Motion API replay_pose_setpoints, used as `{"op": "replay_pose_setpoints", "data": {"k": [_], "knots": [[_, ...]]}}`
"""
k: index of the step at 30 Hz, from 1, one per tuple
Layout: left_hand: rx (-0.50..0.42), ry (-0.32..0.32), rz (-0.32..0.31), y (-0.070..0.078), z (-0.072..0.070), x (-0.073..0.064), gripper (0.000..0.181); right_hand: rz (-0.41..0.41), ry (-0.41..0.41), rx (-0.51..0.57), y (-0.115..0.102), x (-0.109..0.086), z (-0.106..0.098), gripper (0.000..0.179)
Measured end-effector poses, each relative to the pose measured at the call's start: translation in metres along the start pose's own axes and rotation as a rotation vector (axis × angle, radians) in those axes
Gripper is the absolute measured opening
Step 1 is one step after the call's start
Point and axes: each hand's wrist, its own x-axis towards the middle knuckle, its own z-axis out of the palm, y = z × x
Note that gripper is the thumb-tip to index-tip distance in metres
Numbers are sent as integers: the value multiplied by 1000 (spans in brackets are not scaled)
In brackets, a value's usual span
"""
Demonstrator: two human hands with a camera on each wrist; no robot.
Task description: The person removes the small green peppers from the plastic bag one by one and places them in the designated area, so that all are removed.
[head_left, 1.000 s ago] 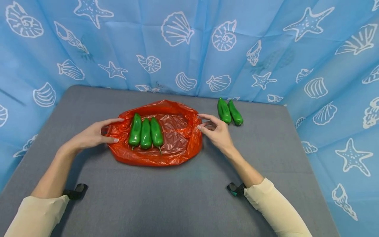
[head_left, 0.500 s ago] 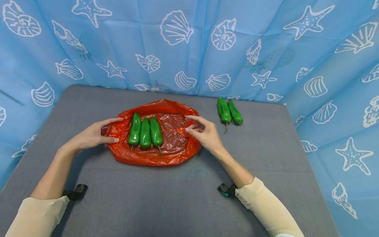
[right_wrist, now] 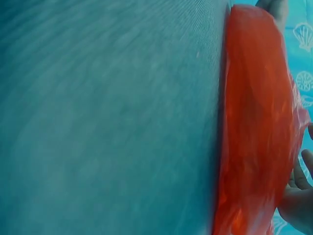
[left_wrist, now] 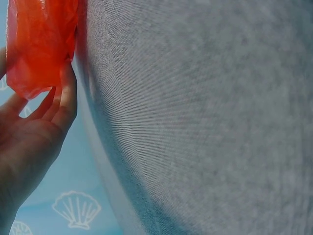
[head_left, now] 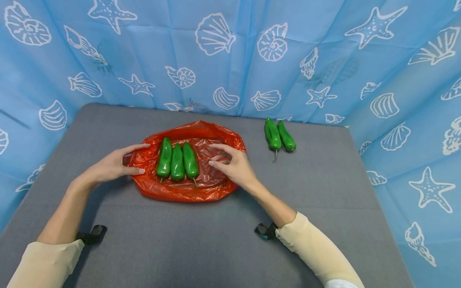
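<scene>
A red plastic bag (head_left: 212, 193) lies with its mouth spread wide, its rim standing up all round. Inside, toward the left, three green chili peppers (head_left: 177, 162) sit side by side. My left hand (head_left: 112, 163) holds the bag's left end, thumb and fingers spread around it; the left wrist view shows those fingers (left_wrist: 67, 98) against the red film. Over the right half of the bag's opening is my right hand (head_left: 235, 166), fingers loosely bent with nothing between them. Its fingertips are a short way right of the nearest pepper.
Two more green chili peppers (head_left: 272, 134) lie on the grey table (head_left: 201, 240) right of the bag, near the back edge. A blue curtain (head_left: 248, 76) with white sea shells hangs behind and along the sides.
My right hand has moved left from the bag's right rim to over its inside, uncovering the stem of a pepper at the back right. The left hand and the bag stay as they were.
</scene>
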Motion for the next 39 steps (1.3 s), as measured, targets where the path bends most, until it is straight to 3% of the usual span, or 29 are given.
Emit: {"op": "replay_pose_setpoints", "data": {"k": [7,20,39], "knots": [[8,2,2,-1,0,-1,78,49,-25,-49,-10,3,13,51],[39,11,10,1,-1,-2,76,95,-73,-144,-7,11,32,59],[32,-4,7,1,1,-3,75,113,-224,-496,-5,20,55,79]]}}
